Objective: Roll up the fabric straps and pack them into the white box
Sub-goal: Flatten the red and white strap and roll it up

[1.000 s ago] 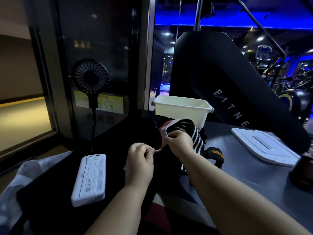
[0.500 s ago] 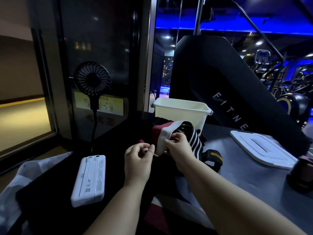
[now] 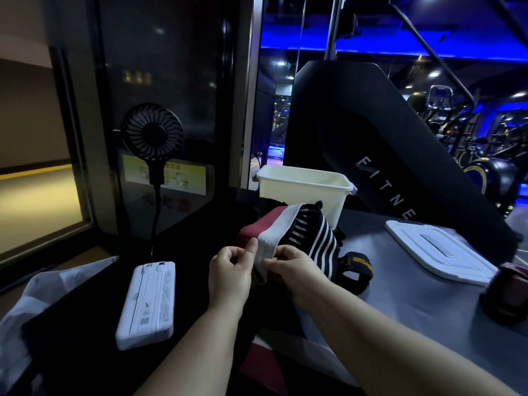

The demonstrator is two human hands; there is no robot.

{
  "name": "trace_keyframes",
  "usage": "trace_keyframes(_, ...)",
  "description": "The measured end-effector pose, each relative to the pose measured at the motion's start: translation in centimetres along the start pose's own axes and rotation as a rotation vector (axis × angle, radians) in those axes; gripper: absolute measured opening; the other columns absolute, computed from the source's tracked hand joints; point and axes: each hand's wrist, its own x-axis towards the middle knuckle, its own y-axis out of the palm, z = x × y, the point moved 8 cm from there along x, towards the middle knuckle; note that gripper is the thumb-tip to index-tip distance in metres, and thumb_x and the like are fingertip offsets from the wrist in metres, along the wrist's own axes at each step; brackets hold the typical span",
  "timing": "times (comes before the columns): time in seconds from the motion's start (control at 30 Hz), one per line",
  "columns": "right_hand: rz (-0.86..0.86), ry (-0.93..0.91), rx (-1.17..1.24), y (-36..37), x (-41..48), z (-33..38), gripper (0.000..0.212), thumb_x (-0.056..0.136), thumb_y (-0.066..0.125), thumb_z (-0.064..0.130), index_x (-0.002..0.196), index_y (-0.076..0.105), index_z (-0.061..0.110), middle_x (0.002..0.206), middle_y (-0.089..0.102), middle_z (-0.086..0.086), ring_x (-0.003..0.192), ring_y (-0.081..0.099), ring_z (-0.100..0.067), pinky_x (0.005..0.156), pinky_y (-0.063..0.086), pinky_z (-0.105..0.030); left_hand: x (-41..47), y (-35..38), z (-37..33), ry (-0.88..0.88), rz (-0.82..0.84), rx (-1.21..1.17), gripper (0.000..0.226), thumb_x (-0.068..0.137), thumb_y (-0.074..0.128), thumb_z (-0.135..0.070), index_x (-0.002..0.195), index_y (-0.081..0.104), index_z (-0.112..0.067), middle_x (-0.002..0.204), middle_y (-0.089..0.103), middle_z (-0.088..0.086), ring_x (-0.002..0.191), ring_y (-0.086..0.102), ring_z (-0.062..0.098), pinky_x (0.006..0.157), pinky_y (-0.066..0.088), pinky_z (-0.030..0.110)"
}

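Two hands meet over the near edge of a grey table [image 3: 414,304], both working on one fabric strap [image 3: 274,232]. The left hand [image 3: 228,277] has its fingers curled and its thumb pressed against the strap's white band, pinching it. The right hand [image 3: 297,270] pinches the same end from the other side, fingertips tucked against the cloth. The strap is red, white and black with thin white stripes. It rises from the hands in a loose arch, and its far part reaches in front of the white box [image 3: 303,190]. That box stands open behind the strap, near the table's far edge. A white lid [image 3: 437,252] lies flat to the right, well apart from the box. A second strap [image 3: 357,265], black with yellow, lies on the table just right of the right hand. Left of the hands a white power bank [image 3: 148,301] lies on a dark surface, and behind it a small black fan [image 3: 153,132] stands upright. A pale plastic bag [image 3: 43,290] sits at the far left. A dark round object [image 3: 505,298], too dim to make out, is at the table's right edge.
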Motion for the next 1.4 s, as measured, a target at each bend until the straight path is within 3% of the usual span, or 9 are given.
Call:
trace_keyframes(0.3, 0.166, 0.12, 0.001, 1.2, -2.0, 0.1, 0.018, 0.079, 0.076, 0.004, 0.095, 0.066, 0.004, 0.08, 0.07, -0.011, 0.076, 0.067, -0.025, 0.085, 0.054, -0.04, -0.3, -0.3, 0.3, -0.08, -0.001, -0.03, 0.037, 0.08, 0.074, -0.022, 0.102, 0.045, -0.016, 0.09, 0.058, 0.002, 0.074, 0.059, 0.014, 0.055, 0.044, 0.024)
trace_keyframes(0.37, 0.125, 0.181, 0.048, 1.0, -2.0, 0.0, 0.006, 0.083, 0.069, 0.009, 0.081, 0.065, 0.006, 0.069, 0.062, -0.01, 0.064, 0.06, -0.021, 0.075, 0.053, -0.039, -0.3, -0.2, 0.2, -0.065, 0.002, -0.047, 0.037, 0.08, 0.072, -0.015, 0.103, 0.044, -0.015, 0.092, 0.058, 0.003, 0.074, 0.059, 0.014, 0.056, 0.044, 0.023)
trace_keyframes(0.5, -0.09, 0.168, 0.098, -0.5, -0.7, 0.3, 0.031, 0.091, 0.06, 0.038, 0.084, 0.06, 0.008, 0.062, 0.051, -0.004, 0.053, 0.049, -0.016, 0.058, 0.047, -0.032, -0.7, -0.2, -0.3, -0.005, 0.018, -0.167, 0.038, 0.081, 0.069, -0.007, 0.106, 0.043, -0.018, 0.097, 0.058, 0.001, 0.079, 0.06, 0.012, 0.064, 0.046, 0.022)
trace_keyframes(0.6, -0.181, 0.162, 0.133, -1.2, -0.4, 1.2, 0.034, 0.094, 0.056, 0.043, 0.091, 0.061, 0.01, 0.068, 0.056, -0.004, 0.053, 0.055, -0.015, 0.055, 0.048, -0.03, -1.1, 0.0, -1.2, 0.077, 0.077, -0.306, 0.046, 0.082, 0.066, 0.0, 0.111, 0.044, -0.027, 0.108, 0.057, -0.004, 0.092, 0.06, 0.008, 0.076, 0.046, 0.021)
trace_keyframes(0.73, -0.035, 0.277, 0.218, 0.3, -1.2, 2.0, 0.052, 0.086, 0.059, 0.057, 0.108, 0.066, 0.01, 0.091, 0.07, -0.013, 0.075, 0.066, -0.027, 0.062, 0.053, -0.034, -1.6, 0.7, -1.9, 0.127, 0.2, -0.425, 0.053, 0.086, 0.059, 0.009, 0.117, 0.046, -0.033, 0.111, 0.062, 0.0, 0.095, 0.064, 0.007, 0.082, 0.049, 0.022)
trace_keyframes(0.97, 0.002, 0.235, 0.245, -1.0, -2.5, 3.5, 0.028, 0.09, 0.062, 0.04, 0.098, 0.067, 0.014, 0.061, 0.065, -0.006, 0.053, 0.063, -0.021, 0.048, 0.046, -0.024, -2.3, 2.4, -2.4, 0.17, 0.399, -0.255, 0.052, 0.076, 0.059, -0.016, 0.124, 0.052, -0.036, 0.111, 0.069, -0.007, 0.107, 0.064, 0.011, 0.096, 0.049, 0.034)
trace_keyframes(1.2, -0.027, 0.019, 0.122, -3.6, -5.3, 5.9, 0.03, 0.088, 0.07, 0.026, 0.1, 0.07, -0.001, 0.094, 0.071, -0.025, 0.077, 0.067, -0.03, 0.071, 0.052, -0.038, -4.0, 5.6, -3.8, 0.024, 0.618, -0.254, 0.055, 0.069, 0.064, -0.049, 0.119, 0.063, -0.027, 0.116, 0.069, 0.006, 0.116, 0.061, 0.023, 0.106, 0.042, 0.05)
trace_keyframes(1.33, -0.039, -0.14, 0.052, -5.5, -8.0, 8.1, 0.019, 0.087, 0.071, 0.023, 0.074, 0.066, 0.012, 0.061, 0.067, -0.002, 0.054, 0.064, -0.015, 0.05, 0.051, -0.026, -5.5, 7.1, -5.4, 0.033, 0.613, -0.119, 0.096, 0.054, 0.057, -0.091, 0.123, 0.061, -0.024, 0.12, 0.067, -0.002, 0.116, 0.06, 0.015, 0.106, 0.043, 0.04)
trace_keyframes(1.4, -0.089, -0.217, -0.008, -7.1, -9.2, 9.0, 0.017, 0.086, 0.073, 0.025, 0.075, 0.067, 0.014, 0.059, 0.067, 0.002, 0.052, 0.064, -0.012, 0.045, 0.05, -0.023, -6.5, 8.0, -6.0, 0.003, 0.595, -0.142, 0.084, 0.059, 0.061, -0.085, 0.114, 0.061, -0.021, 0.113, 0.07, 0.0, 0.111, 0.063, 0.016, 0.103, 0.046, 0.041)
